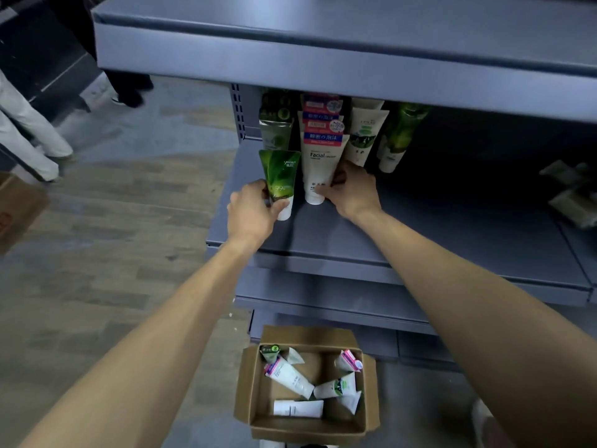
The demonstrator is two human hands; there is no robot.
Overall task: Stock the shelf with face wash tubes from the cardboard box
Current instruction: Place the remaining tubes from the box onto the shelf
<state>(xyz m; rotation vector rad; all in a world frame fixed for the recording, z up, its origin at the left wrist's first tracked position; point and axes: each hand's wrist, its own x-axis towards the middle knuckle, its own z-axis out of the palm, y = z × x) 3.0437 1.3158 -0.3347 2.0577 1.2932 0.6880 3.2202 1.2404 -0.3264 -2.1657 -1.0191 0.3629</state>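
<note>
My left hand [250, 208] grips a green leaf-print tube [280, 179] that stands cap-down at the left front of the grey shelf [420, 227]. Beside it, my right hand [352, 190] holds a white "Facial" tube [321, 166] by its lower part, also cap-down on the shelf. Behind these stand more tubes in rows: green ones [274, 130], red-and-blue labelled ones [323, 119], white ones [365, 134] and a green-and-white one [399, 137]. On the floor below, an open cardboard box [247, 399] holds several loose tubes [292, 378].
An upper shelf [323, 50] overhangs the rows of tubes. Pale packets [571, 189] lie at the far right of the shelf. Lower shelves [323, 305] jut out above the box. Another cardboard box [16, 208] and a person's legs [29, 137] are at the left.
</note>
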